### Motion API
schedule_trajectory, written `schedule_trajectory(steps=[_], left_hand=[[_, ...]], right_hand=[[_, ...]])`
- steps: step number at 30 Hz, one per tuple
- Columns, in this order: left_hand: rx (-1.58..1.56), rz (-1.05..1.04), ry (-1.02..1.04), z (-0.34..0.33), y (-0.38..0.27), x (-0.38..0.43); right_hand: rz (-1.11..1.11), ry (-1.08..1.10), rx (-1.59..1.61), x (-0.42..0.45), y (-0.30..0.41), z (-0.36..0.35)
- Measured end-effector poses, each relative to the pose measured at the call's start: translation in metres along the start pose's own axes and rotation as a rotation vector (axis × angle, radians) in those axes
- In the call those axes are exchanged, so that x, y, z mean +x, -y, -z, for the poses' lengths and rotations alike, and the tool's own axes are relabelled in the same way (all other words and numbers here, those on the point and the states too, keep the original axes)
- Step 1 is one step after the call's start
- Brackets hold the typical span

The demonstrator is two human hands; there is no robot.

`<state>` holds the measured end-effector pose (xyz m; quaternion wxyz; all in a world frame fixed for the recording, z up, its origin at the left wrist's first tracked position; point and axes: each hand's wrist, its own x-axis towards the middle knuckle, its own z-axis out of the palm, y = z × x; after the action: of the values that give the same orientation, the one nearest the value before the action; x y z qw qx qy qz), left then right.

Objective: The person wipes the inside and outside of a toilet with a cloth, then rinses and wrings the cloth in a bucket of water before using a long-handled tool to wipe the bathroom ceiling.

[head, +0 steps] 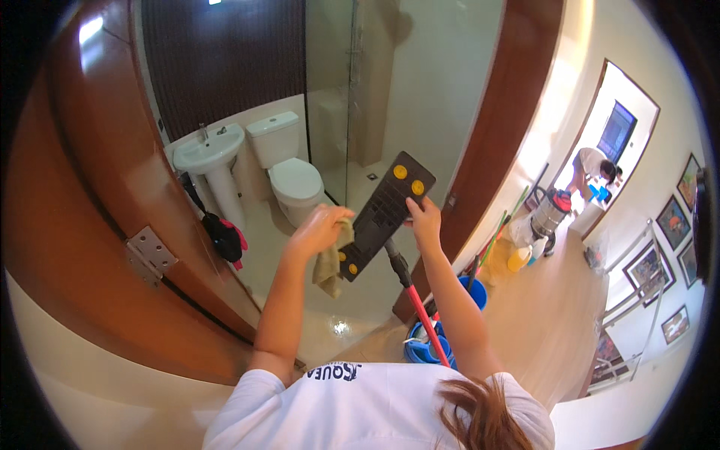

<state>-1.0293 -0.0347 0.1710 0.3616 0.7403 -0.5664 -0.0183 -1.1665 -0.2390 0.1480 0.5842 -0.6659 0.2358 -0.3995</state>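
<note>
A black flat mop head (pixel 378 220) with yellow round discs at its two ends is raised in front of me, tilted. My right hand (pixel 425 220) grips its right edge, thumb on the face turned towards me. From behind the plate, a mop pole (pixel 419 304) with a red shaft slants down to my body. My left hand (pixel 322 229) holds a crumpled olive-beige cloth (pixel 332 267), which hangs by the plate's lower left edge. Whether the cloth touches the plate, I cannot tell.
Ahead lie a pedestal washbasin (pixel 209 149), a toilet (pixel 295 183) and a glass partition (pixel 329 101). An open wooden door (pixel 95 185) stands left. Blue buckets (pixel 426 350), bottles (pixel 520 257) and a metal vacuum cleaner (pixel 548 218) line the right. Further off, a person (pixel 593 163) bends over.
</note>
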Motion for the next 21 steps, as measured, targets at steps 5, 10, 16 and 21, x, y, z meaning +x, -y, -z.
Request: schedule_trajectory(steps=[5, 10, 16, 21], left_hand=[[-0.100, -0.394, 0.032, 0.030, -0.072, 0.025], [-0.038, -0.395, -0.264, 0.021, -0.087, 0.057], [0.017, -0.528, -0.610, -0.018, -0.052, 0.115], [-0.250, -0.407, -0.384, -0.025, -0.075, 0.127]], right_hand=[[0.036, 0.006, 0.052, 0.007, -0.006, -0.005], [0.022, 0.003, 0.094, -0.009, 0.006, -0.002], [0.118, 0.099, 0.041, -0.029, 0.021, -0.007], [0.197, 0.083, -0.080, -0.030, 0.027, 0.018]])
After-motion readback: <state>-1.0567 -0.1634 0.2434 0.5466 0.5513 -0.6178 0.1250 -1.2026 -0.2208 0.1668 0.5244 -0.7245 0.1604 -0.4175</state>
